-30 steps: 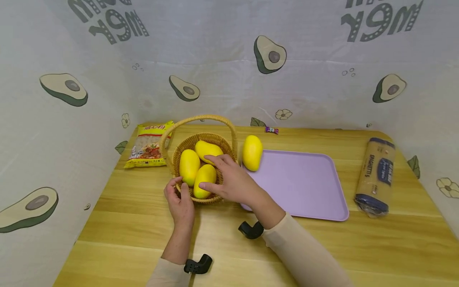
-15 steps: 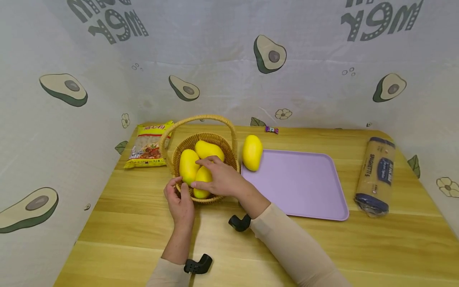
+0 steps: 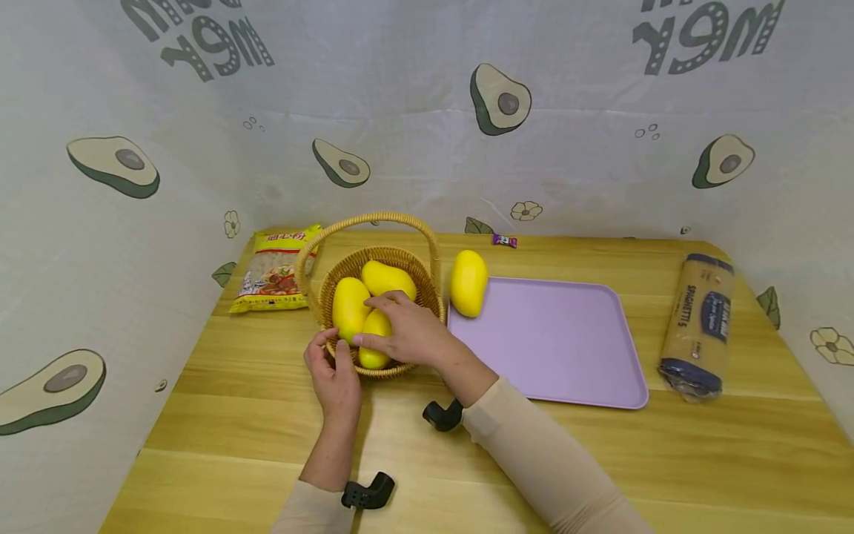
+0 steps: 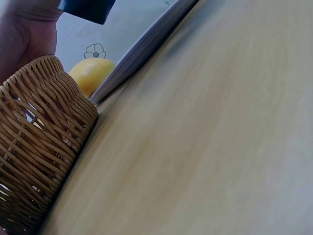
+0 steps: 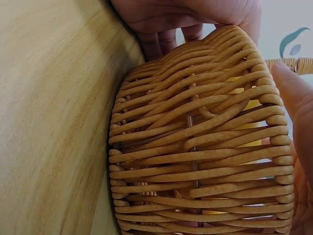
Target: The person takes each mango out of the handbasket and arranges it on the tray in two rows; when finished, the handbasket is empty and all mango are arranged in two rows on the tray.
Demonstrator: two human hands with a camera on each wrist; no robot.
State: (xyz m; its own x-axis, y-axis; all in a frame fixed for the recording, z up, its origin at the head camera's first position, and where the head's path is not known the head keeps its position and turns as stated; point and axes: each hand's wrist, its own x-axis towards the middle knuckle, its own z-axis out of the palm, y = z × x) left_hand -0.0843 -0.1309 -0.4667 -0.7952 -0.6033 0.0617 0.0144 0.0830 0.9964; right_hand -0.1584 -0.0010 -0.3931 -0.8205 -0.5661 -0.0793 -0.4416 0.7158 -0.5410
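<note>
In the head view, three yellow mangoes lie in a round wicker basket (image 3: 424,293) with a tall arched handle. My right hand (image 3: 415,331) reaches over the rim and grips the front mango (image 3: 373,360), thumb on its near left side and fingers across its top, hiding part of it. Beside it are a left mango (image 3: 349,305) and a back mango (image 3: 388,279). My left hand (image 3: 337,382) holds the basket's front left side, thumb at the rim. The right wrist view shows the basket's woven wall (image 5: 210,147) close up, with left-hand fingers (image 5: 166,41) against it.
A fourth mango (image 3: 469,283) rests at the left corner of a lilac tray (image 3: 554,341). Behind the basket's left side lies a yellow food packet (image 3: 276,271). A spaghetti pack (image 3: 697,326) is at the right, a small purple wrapped sweet (image 3: 505,240) at the back edge.
My right hand has moved left and slightly down, from beside the front mango to a grip on it. The left hand stays at the basket.
</note>
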